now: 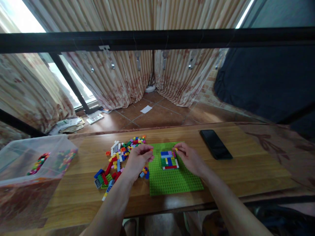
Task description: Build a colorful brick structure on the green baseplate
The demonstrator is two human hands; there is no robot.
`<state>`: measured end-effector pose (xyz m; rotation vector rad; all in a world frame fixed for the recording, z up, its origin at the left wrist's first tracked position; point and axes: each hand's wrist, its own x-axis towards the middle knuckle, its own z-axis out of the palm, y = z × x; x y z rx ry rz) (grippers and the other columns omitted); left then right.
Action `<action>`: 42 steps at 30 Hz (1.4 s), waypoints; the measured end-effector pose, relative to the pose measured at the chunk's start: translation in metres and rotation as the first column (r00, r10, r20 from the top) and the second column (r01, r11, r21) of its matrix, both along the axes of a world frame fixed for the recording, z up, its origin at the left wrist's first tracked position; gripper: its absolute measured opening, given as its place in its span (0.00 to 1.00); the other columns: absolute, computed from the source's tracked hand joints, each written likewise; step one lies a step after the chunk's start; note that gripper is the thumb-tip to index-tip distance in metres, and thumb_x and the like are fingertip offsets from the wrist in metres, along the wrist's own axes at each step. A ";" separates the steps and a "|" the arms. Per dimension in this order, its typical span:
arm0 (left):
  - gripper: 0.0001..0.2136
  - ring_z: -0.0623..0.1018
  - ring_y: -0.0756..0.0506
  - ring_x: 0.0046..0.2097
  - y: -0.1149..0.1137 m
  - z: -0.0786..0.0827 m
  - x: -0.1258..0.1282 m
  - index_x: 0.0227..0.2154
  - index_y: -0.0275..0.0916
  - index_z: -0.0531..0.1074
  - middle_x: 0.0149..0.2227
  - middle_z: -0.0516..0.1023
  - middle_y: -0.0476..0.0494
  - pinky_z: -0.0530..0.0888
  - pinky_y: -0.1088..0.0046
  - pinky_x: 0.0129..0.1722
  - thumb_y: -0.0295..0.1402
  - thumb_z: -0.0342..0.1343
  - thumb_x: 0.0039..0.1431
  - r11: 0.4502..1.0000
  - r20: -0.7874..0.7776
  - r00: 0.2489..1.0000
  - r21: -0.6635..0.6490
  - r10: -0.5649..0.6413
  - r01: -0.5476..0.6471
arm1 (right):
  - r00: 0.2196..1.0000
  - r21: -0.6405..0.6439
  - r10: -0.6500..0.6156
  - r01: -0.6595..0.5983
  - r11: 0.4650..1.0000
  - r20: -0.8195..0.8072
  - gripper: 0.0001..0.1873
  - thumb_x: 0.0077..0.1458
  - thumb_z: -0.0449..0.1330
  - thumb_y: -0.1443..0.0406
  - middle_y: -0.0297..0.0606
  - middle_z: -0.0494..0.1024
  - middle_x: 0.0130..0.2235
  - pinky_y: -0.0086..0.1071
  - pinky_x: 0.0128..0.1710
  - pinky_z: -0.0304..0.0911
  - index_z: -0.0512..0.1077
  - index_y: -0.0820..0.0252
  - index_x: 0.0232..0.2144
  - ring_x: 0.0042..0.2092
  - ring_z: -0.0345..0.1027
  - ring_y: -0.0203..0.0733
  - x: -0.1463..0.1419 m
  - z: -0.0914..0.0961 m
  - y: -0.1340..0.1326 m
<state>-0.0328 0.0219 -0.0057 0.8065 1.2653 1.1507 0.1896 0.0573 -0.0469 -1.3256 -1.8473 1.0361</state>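
Observation:
A green studded baseplate (176, 182) lies on the wooden table. Several toy bricks are set close together on it as a block (169, 160) in blue, white, green, yellow and red. My left hand (139, 159) is over the plate's left edge, fingertips pinched on a small orange brick (151, 150). To the right of the block, my right hand (188, 156) has thumb and fingers closed on a small yellow brick (176, 149), near the block's upper right corner. A loose heap of mixed bricks (118, 160) spreads left of the plate, partly hidden behind my left hand and forearm.
A black phone (216, 144) lies right of the plate on the wooden table (256, 164). At the far left stands a clear plastic bin (22, 147) with more bricks inside. A dark metal rail (157, 39) crosses beyond the table, with curtains behind.

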 end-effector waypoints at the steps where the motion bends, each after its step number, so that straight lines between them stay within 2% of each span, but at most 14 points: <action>1: 0.11 0.73 0.53 0.24 0.000 0.000 0.000 0.30 0.34 0.74 0.22 0.73 0.51 0.71 0.78 0.27 0.31 0.64 0.41 1.000 0.002 1.000 0.000 -0.003 0.003 | 1.000 0.001 0.022 -0.022 1.000 0.019 0.07 0.59 0.51 0.66 0.39 0.78 0.40 0.40 0.46 0.64 0.65 0.56 0.40 0.45 0.72 0.42 -0.001 0.000 0.000; 9: 0.11 0.73 0.53 0.24 0.002 -0.002 0.001 0.30 0.33 0.74 0.22 0.73 0.52 0.69 0.78 0.26 0.31 0.63 0.41 1.000 -0.030 0.999 0.013 -0.011 0.012 | 0.975 0.064 0.135 -0.148 0.987 0.175 0.10 0.61 0.47 0.67 0.38 0.75 0.41 0.38 0.44 0.63 0.66 0.56 0.42 0.43 0.69 0.42 -0.005 0.002 -0.001; 14: 0.11 0.73 0.53 0.24 0.002 -0.002 0.000 0.30 0.33 0.74 0.22 0.73 0.51 0.69 0.79 0.26 0.31 0.63 0.41 1.000 -0.052 0.999 0.011 -0.004 0.004 | 0.964 0.115 0.123 -0.153 0.981 0.237 0.14 0.61 0.46 0.70 0.40 0.74 0.43 0.38 0.46 0.62 0.67 0.56 0.44 0.45 0.68 0.42 -0.006 0.003 -0.005; 17: 0.11 0.73 0.54 0.24 0.002 -0.001 0.000 0.31 0.33 0.74 0.23 0.73 0.51 0.69 0.79 0.26 0.32 0.62 0.42 1.000 -0.066 0.998 0.013 -0.001 0.002 | 0.972 0.101 0.104 -0.128 0.987 0.210 0.15 0.60 0.46 0.70 0.40 0.75 0.43 0.39 0.47 0.62 0.70 0.56 0.43 0.45 0.68 0.42 -0.005 0.000 -0.002; 21: 0.12 0.72 0.54 0.24 0.002 -0.001 -0.001 0.31 0.33 0.74 0.22 0.73 0.51 0.69 0.79 0.25 0.33 0.63 0.42 1.000 -0.078 0.997 0.016 -0.003 0.005 | 0.991 0.126 0.073 -0.087 0.988 0.113 0.14 0.57 0.49 0.70 0.39 0.77 0.44 0.41 0.52 0.60 0.75 0.56 0.36 0.48 0.68 0.43 -0.004 -0.005 0.007; 25: 0.12 0.73 0.53 0.24 0.002 -0.001 -0.001 0.31 0.33 0.75 0.23 0.74 0.50 0.70 0.78 0.25 0.34 0.64 0.41 1.000 -0.085 0.996 0.021 0.007 -0.005 | 0.998 0.064 0.052 -0.053 0.996 0.017 0.12 0.56 0.53 0.66 0.36 0.80 0.39 0.40 0.48 0.64 0.78 0.54 0.33 0.44 0.72 0.43 -0.002 -0.009 0.012; 28: 0.12 0.73 0.52 0.24 0.002 -0.002 -0.002 0.30 0.33 0.75 0.23 0.74 0.50 0.70 0.78 0.25 0.34 0.64 0.41 1.000 -0.095 0.995 0.029 0.008 -0.005 | 0.999 0.028 -0.022 0.022 0.999 -0.025 0.10 0.55 0.56 0.64 0.35 0.82 0.37 0.40 0.47 0.66 0.78 0.53 0.34 0.42 0.74 0.44 -0.002 -0.011 0.011; 31: 0.12 0.73 0.52 0.24 0.002 -0.002 -0.002 0.30 0.33 0.75 0.22 0.74 0.50 0.69 0.78 0.25 0.35 0.64 0.41 0.999 -0.102 0.995 0.037 0.006 -0.002 | 0.995 0.018 -0.072 0.073 0.997 -0.070 0.09 0.53 0.59 0.63 0.35 0.82 0.39 0.41 0.49 0.66 0.79 0.52 0.35 0.44 0.74 0.44 -0.002 -0.011 0.009; 36: 0.12 0.72 0.52 0.23 0.002 -0.004 -0.002 0.29 0.34 0.75 0.21 0.73 0.50 0.68 0.78 0.24 0.34 0.64 0.41 0.999 -0.114 0.993 0.044 -0.009 0.014 | 0.995 0.017 -0.052 0.053 0.998 -0.084 0.13 0.52 0.60 0.64 0.35 0.82 0.38 0.41 0.49 0.67 0.77 0.53 0.41 0.42 0.75 0.42 -0.003 -0.008 0.007; 42: 0.09 0.71 0.53 0.24 0.002 -0.012 0.004 0.29 0.34 0.74 0.22 0.72 0.51 0.67 0.79 0.25 0.32 0.61 0.43 0.998 -0.123 0.991 0.036 -0.053 0.058 | 0.999 0.048 -0.030 0.029 0.998 0.022 0.16 0.54 0.58 0.66 0.35 0.82 0.39 0.41 0.48 0.66 0.75 0.50 0.45 0.44 0.75 0.43 -0.004 -0.002 0.005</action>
